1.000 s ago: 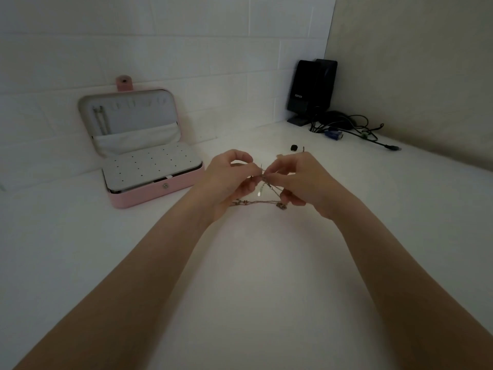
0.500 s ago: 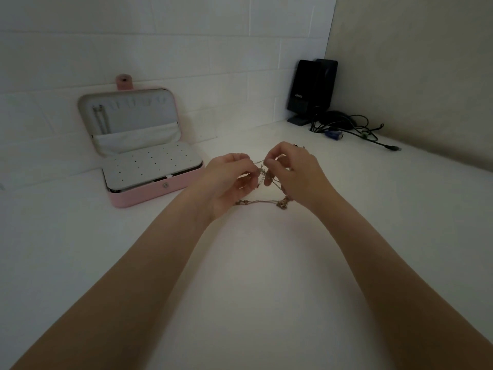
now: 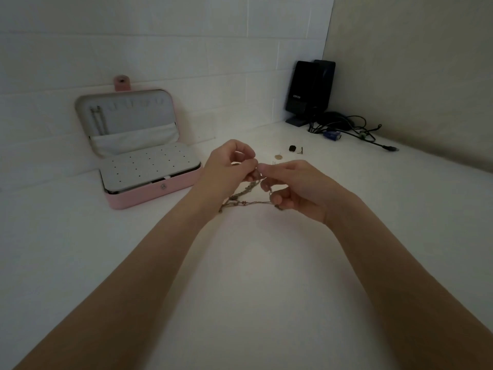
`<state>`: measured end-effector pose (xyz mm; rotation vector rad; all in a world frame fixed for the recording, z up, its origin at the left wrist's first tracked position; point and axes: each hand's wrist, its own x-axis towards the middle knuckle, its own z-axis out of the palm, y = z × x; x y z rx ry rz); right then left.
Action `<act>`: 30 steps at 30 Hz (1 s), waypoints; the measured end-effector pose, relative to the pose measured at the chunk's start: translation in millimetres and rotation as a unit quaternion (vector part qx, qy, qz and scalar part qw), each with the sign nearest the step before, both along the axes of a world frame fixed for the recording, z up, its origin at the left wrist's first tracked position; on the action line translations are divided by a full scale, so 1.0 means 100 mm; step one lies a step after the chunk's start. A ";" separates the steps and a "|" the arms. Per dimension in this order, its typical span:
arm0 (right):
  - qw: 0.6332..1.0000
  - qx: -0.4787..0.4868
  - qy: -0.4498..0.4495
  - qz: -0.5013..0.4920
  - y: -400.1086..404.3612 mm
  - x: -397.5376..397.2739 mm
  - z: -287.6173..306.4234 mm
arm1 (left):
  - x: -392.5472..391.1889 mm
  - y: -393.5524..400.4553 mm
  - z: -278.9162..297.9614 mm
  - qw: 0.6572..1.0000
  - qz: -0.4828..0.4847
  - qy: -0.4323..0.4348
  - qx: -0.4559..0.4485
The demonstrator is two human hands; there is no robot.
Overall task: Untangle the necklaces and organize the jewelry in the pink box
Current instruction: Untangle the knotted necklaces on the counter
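The tangled necklaces [image 3: 249, 200] hang between my two hands at the middle of the white table, and their lower loop rests on the surface. My left hand [image 3: 226, 169] pinches the chains at the top. My right hand [image 3: 298, 188] pinches them right beside it, fingertips almost touching. The pink box [image 3: 154, 193] stands open to the left, its lid leaning on the wall. One chain [image 3: 97, 120] hangs on a hook inside the lid. A perforated grey insert covers the base.
Small loose pieces lie just behind my hands: a black earring [image 3: 292, 148], a beige one [image 3: 278, 157] and a thin pin [image 3: 301, 150]. A black speaker [image 3: 309, 92] and tangled cables [image 3: 352, 128] fill the back right corner, where the two walls meet.
My right hand has dropped lower and to the right, uncovering the small pieces behind it. The left hand has risen a little. Both keep hold of the chains.
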<state>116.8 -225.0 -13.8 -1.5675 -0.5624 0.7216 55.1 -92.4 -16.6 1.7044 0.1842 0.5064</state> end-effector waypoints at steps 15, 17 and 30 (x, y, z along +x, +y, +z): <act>0.985 0.098 0.108 -0.090 -0.03 0.07 0.03 | -0.06 -0.07 0.05 0.988 -0.015 -0.032 0.154; 0.981 0.108 0.121 -0.110 -0.04 0.08 0.05 | -0.05 -0.06 0.04 0.984 -0.004 -0.029 0.173; 0.991 0.104 0.061 -0.060 0.01 0.03 0.04 | -0.01 -0.05 0.07 0.972 0.021 -0.010 -0.232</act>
